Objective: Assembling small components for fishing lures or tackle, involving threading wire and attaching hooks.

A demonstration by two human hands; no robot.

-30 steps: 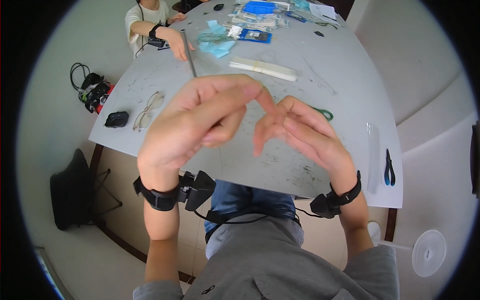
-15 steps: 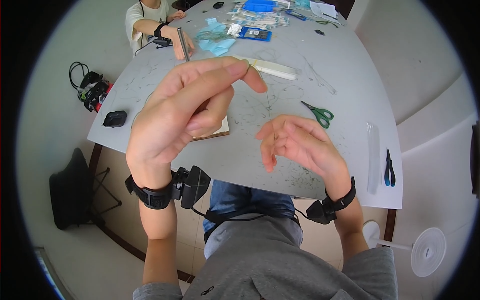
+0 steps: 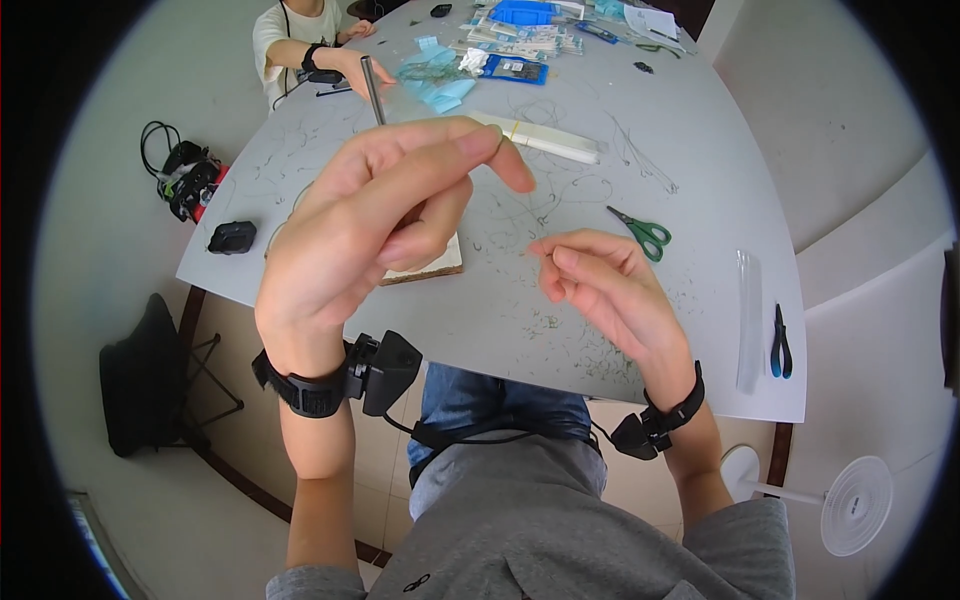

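Observation:
My left hand (image 3: 365,215) is raised over the table with its fingers curled. A slim metal rod (image 3: 372,90) sticks up from behind its knuckles and seems to be held in it. Something thin and dark shows at the tip of its index finger, too small to name. Lower and to the right, my right hand (image 3: 610,290) has thumb and fingers pressed together at the tips; what they pinch, if anything, is too fine to make out. Green-handled scissors (image 3: 642,234) lie just beyond my right hand. A board with a pale top (image 3: 432,265) is partly hidden under my left hand.
Fine thread scraps (image 3: 600,350) litter the grey table (image 3: 700,300). Beyond are a bundle of white strips (image 3: 550,140), blue cloth (image 3: 440,92) and packets (image 3: 515,69). Pliers (image 3: 781,345) and a clear sleeve (image 3: 748,320) lie right. Another person's hand (image 3: 362,72) works far left.
My right hand has shifted slightly right, and its spread fingers have drawn together. The fine thread seen between my hands is no longer distinct. My left hand has barely moved.

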